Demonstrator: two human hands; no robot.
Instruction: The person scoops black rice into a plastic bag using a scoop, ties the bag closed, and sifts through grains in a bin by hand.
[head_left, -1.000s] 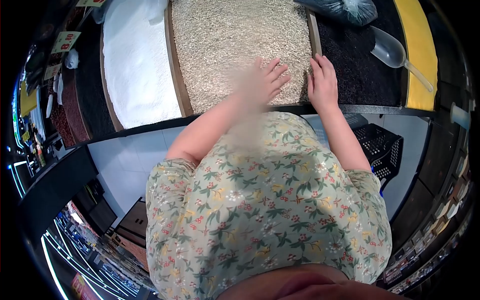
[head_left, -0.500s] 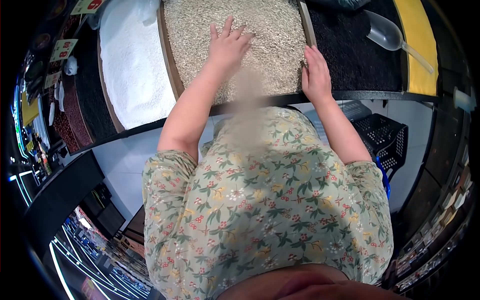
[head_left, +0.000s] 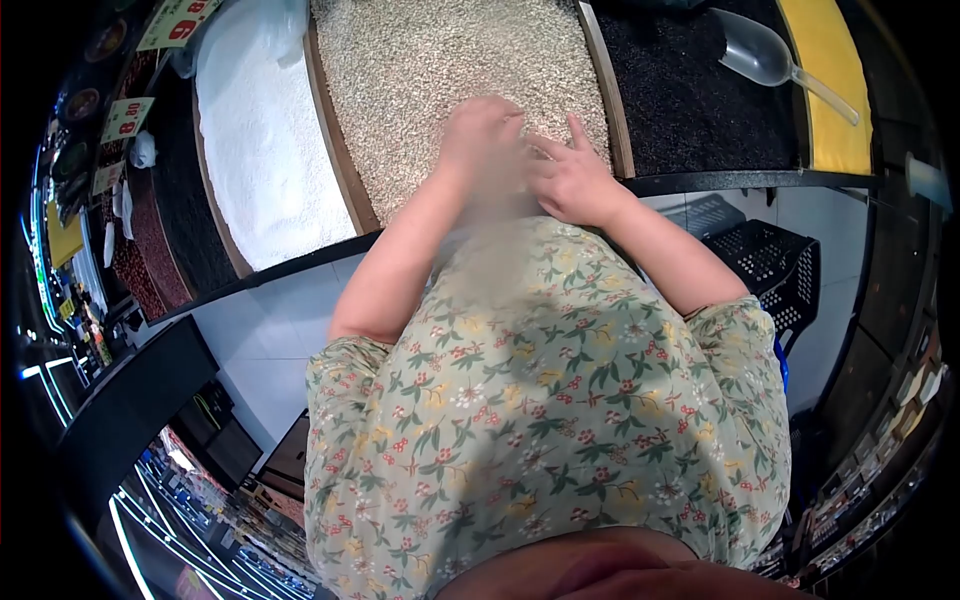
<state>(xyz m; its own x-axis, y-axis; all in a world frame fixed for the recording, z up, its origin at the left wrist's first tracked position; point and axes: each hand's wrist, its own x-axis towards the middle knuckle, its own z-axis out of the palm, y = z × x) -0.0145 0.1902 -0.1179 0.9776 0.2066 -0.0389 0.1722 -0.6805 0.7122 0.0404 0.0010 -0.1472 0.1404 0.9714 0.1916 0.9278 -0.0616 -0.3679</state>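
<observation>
Pale, cream-coloured grain [head_left: 420, 60] fills the wide middle bin in the head view. Over its near part is my left hand [head_left: 478, 135], with the fingers curled inward; a blurred patch covers part of it, and whatever it holds is hidden. Close by on the right, my right hand [head_left: 578, 180] is at the front of the same bin, touching or just above the grain. Its fingers are apart, some pointing toward my left hand and one pointing away from me. Nothing shows in it.
A wooden divider [head_left: 335, 140] separates the grain from a white grain bin [head_left: 265, 170]. Another divider [head_left: 608, 90] borders black grain [head_left: 680, 120], where a clear scoop [head_left: 755, 50] lies. Price cards [head_left: 127, 118] stand at left. A black perforated basket [head_left: 770, 265] is below the counter.
My left hand has drawn back toward me, its spread fingers now curled. My right hand has left the right divider and moved left beside it. The view has shifted slightly.
</observation>
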